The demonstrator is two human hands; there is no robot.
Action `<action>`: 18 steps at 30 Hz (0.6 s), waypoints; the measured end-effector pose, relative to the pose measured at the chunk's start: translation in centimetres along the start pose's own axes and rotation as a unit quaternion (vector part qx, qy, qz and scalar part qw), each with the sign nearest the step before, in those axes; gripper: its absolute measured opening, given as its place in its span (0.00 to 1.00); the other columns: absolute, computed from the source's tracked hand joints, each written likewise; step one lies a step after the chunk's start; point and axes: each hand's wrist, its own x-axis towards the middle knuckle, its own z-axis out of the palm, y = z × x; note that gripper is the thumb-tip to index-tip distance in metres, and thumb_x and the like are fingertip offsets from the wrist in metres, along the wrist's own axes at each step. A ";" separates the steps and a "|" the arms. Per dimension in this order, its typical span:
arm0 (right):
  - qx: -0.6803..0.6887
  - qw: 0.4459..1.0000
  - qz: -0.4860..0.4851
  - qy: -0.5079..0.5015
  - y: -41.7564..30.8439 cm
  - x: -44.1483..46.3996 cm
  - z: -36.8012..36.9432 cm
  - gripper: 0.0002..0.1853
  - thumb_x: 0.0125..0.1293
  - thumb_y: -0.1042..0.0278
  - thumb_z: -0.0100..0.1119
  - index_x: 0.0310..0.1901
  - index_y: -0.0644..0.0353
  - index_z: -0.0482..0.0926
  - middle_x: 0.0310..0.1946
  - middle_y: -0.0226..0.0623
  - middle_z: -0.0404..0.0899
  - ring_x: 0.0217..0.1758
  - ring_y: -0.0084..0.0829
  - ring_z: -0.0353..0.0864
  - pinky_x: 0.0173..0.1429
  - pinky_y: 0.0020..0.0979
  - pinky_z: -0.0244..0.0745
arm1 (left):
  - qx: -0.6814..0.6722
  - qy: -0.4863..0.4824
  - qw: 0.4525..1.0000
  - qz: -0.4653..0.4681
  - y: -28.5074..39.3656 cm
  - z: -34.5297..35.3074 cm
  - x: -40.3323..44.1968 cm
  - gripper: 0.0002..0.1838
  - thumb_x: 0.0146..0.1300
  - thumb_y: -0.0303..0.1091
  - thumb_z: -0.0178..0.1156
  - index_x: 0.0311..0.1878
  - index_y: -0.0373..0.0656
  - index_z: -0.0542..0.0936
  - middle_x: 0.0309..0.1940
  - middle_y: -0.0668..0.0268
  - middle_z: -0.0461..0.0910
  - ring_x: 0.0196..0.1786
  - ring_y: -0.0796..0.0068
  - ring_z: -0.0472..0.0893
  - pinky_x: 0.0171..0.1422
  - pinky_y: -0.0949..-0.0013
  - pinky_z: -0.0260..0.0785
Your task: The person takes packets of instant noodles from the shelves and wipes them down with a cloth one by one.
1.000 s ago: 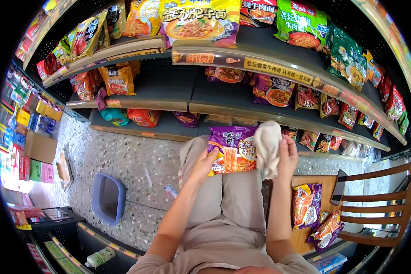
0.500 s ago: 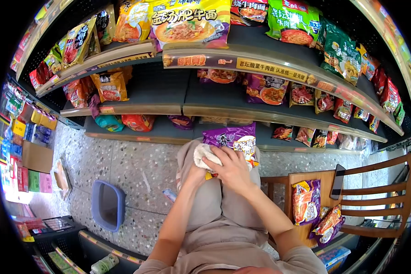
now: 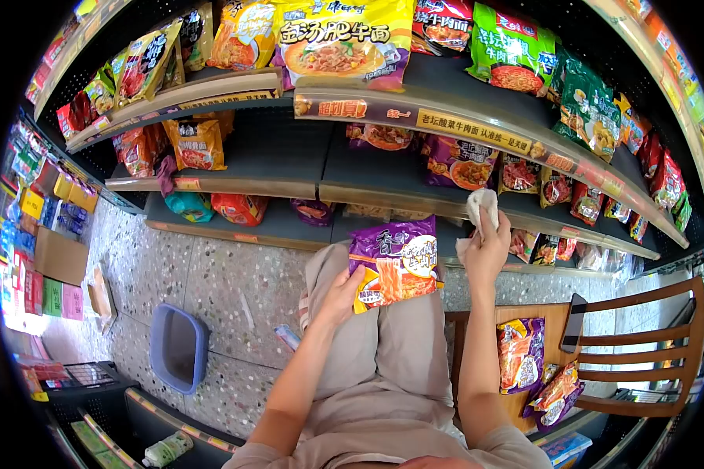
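Head view shows the left hand [image 3: 343, 297] gripping a purple instant-noodle packet [image 3: 396, 264] by its left edge, presumably leaving the printed front uncovered, while right of that grip the right hand [image 3: 489, 252] clutches a white cloth [image 3: 479, 205].

decently bright overall, left edge blown out bluish-white, heavy fisheye bowing the shelf fronts [image 3: 477, 127], corners pure black, middle shelf [image 3: 270, 152] shadowy, noodle packet [image 3: 395, 262] pretty crisp tho
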 end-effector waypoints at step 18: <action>0.083 0.920 -0.327 -0.199 -11.7 -1.3 0.5 0.21 0.43 0.72 0.59 0.43 0.49 0.84 0.53 0.34 0.73 0.52 0.38 0.70 0.49 0.36 0.67 | 0.045 -0.012 0.997 0.062 -0.4 0.4 0.4 0.16 0.73 0.34 0.46 0.60 0.39 0.69 0.50 0.67 0.75 0.48 0.80 0.76 0.53 0.74 0.71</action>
